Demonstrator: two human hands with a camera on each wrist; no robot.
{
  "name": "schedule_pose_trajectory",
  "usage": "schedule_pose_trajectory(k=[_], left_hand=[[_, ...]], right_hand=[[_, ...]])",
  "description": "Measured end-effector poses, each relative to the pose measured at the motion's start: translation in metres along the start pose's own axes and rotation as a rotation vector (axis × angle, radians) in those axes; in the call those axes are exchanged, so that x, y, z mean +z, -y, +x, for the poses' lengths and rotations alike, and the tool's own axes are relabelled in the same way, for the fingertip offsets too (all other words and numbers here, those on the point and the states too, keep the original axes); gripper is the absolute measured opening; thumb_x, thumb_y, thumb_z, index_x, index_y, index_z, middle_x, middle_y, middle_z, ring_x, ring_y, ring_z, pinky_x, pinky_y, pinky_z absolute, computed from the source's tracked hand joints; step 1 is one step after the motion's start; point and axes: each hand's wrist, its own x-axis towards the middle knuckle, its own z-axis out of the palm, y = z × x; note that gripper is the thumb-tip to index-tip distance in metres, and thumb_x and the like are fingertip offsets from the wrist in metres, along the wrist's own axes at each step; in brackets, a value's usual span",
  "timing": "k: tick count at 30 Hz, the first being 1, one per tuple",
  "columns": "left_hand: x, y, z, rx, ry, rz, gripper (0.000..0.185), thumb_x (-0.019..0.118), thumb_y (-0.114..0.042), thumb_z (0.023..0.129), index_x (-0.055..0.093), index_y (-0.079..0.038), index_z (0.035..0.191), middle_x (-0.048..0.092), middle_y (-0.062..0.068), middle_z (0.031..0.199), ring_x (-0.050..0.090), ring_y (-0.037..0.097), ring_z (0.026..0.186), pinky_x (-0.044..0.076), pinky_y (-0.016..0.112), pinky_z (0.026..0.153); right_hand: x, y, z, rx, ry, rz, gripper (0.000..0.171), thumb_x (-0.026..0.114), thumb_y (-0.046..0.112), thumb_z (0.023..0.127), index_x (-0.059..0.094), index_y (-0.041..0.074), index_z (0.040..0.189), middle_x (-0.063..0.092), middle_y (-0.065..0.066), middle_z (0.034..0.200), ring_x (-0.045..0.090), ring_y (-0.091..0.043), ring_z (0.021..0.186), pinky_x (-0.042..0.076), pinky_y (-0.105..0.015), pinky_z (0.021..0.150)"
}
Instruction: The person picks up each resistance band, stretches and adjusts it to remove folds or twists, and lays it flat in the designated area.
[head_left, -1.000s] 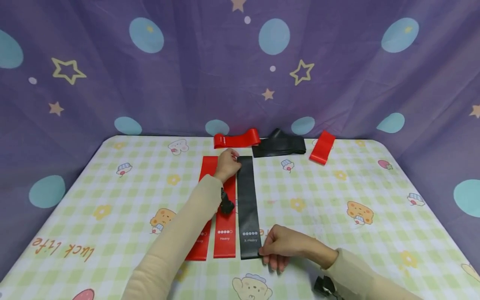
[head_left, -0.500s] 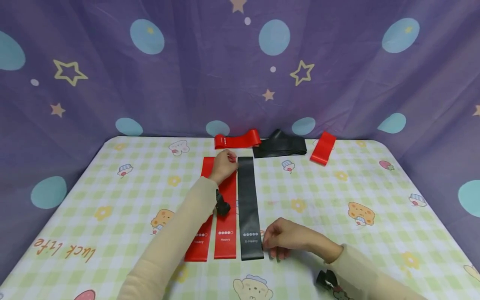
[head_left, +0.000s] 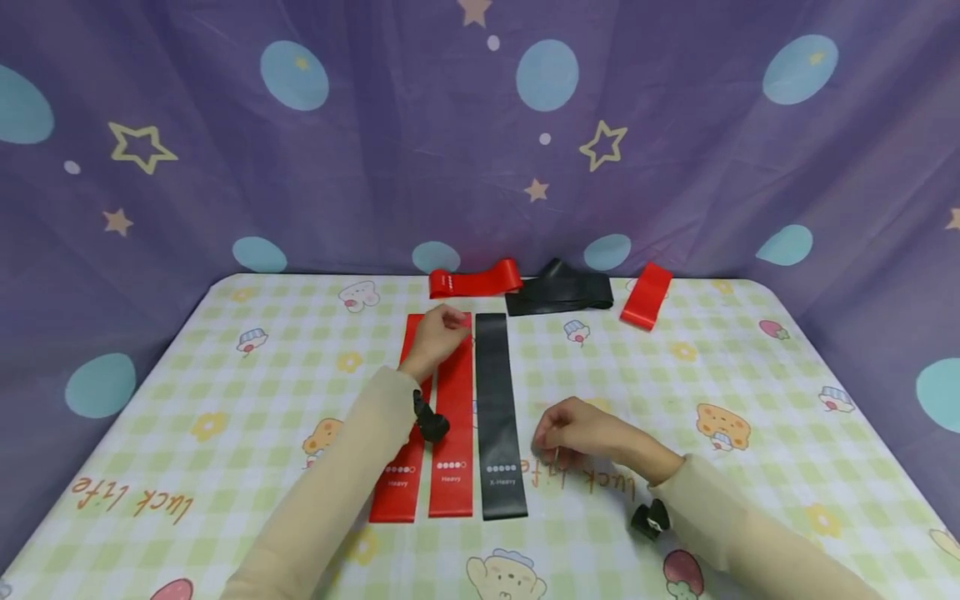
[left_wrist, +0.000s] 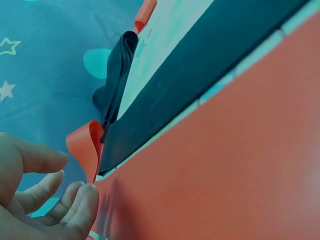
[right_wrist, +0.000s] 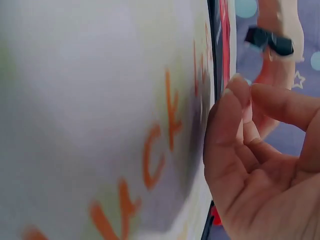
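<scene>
left hand [head_left: 437, 335]: fingers loosely curled, tips resting on far end of middle red Heavy band [head_left: 452, 417]; nothing gripped.
right hand [head_left: 577, 432]: loosely curled, empty, hovering beside black X-Heavy band [head_left: 496, 408].
risk: row alignment could be skewed if a sleeve drags across.

black band [head_left: 498, 414]: long flat strip, matte, laid straight front to back on the table, white dots and "X-Heavy" print near the close end, nothing on it

middle red band [head_left: 453, 417]: flat, same length, right beside the black one with a thin gap, labelled "Heavy"

left red band [head_left: 400, 487]: flat alongside, partly under a sleeve
</scene>
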Motion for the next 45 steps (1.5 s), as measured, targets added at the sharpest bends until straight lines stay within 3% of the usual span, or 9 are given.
schedule_pose_trajectory(k=[11,18,26,29,34,37,39,42,45], left_hand=[[0.001,0.002,-0.013,-0.016,0.016,-0.029,0.024,0.055,-0.01,0.092,0.058,-0.001,0.114,0.062,0.016,0.106,0.063,0.028,0.087,0.052,0.028,0.075],[0.007,0.004,-0.015,-0.017,0.005,-0.021,0.024,0.056,-0.01,0.092,0.059,0.0,0.113,0.063,0.016,0.102,0.063,0.026,0.083,0.054,0.029,0.074],[0.007,0.003,-0.015,0.01,0.015,-0.047,0.026,0.055,-0.008,0.092,0.058,0.001,0.115,0.061,0.017,0.106,0.062,0.03,0.087,0.054,0.031,0.075],[0.007,0.002,-0.014,0.008,0.027,-0.033,0.027,0.054,-0.009,0.092,0.058,0.001,0.116,0.062,0.017,0.106,0.062,0.029,0.086,0.054,0.03,0.075],[0.009,-0.002,-0.011,0.013,0.029,-0.024,0.027,0.054,-0.008,0.091,0.059,0.001,0.116,0.062,0.016,0.106,0.061,0.027,0.083,0.054,0.032,0.076],[0.011,-0.002,-0.01,0.007,0.029,-0.035,0.025,0.055,-0.008,0.09,0.06,0.0,0.114,0.061,0.015,0.104,0.06,0.026,0.08,0.054,0.032,0.076],[0.013,-0.002,-0.01,0.004,0.032,-0.036,0.024,0.056,-0.008,0.09,0.06,-0.001,0.113,0.061,0.015,0.102,0.059,0.023,0.078,0.053,0.031,0.075],[0.016,0.0,-0.009,0.006,0.044,-0.043,0.023,0.055,-0.007,0.09,0.061,-0.001,0.111,0.062,0.014,0.1,0.058,0.021,0.077,0.052,0.029,0.073],[0.018,0.0,-0.008,0.005,0.058,-0.054,0.023,0.054,-0.007,0.09,0.061,-0.001,0.111,0.062,0.014,0.1,0.057,0.02,0.077,0.05,0.027,0.072]], right_hand=[[-0.037,0.01,0.045,0.04,-0.197,-0.064,0.01,0.058,0.008,0.088,0.062,0.0,0.093,0.058,-0.002,0.071,0.053,-0.011,0.055,0.046,-0.023,0.049],[-0.059,0.021,0.081,-0.011,-0.312,-0.069,0.011,0.057,0.006,0.085,0.06,-0.002,0.093,0.054,-0.002,0.066,0.049,-0.01,0.053,0.044,-0.022,0.049],[-0.067,0.035,0.115,-0.099,-0.516,-0.364,0.015,0.059,0.01,0.081,0.065,0.002,0.092,0.062,-0.006,0.084,0.052,-0.016,0.072,0.04,-0.023,0.064],[-0.069,0.04,0.126,-0.075,-0.521,-0.4,0.004,0.059,0.009,0.08,0.056,0.006,0.078,0.051,-0.003,0.073,0.045,-0.017,0.068,0.035,-0.024,0.06],[-0.073,0.05,0.139,-0.032,-0.54,-0.527,0.033,0.06,0.01,0.076,0.033,0.015,0.057,0.026,0.002,0.06,0.029,-0.016,0.059,0.021,-0.026,0.052],[-0.072,0.054,0.145,0.014,-0.554,-0.556,0.036,0.064,0.015,0.078,0.036,0.015,0.055,0.033,0.001,0.06,0.035,-0.017,0.06,0.026,-0.027,0.05],[-0.07,0.056,0.147,0.046,-0.563,-0.563,0.031,0.065,0.018,0.079,0.044,0.013,0.058,0.044,-0.002,0.065,0.042,-0.019,0.064,0.033,-0.029,0.052],[-0.069,0.057,0.149,0.093,-0.563,-0.567,0.019,0.066,0.024,0.081,0.056,0.007,0.077,0.059,-0.008,0.084,0.052,-0.022,0.074,0.044,-0.033,0.063],[-0.07,0.057,0.15,0.123,-0.555,-0.591,0.029,0.065,0.028,0.084,0.06,0.004,0.1,0.064,-0.013,0.103,0.057,-0.024,0.085,0.049,-0.039,0.075]])
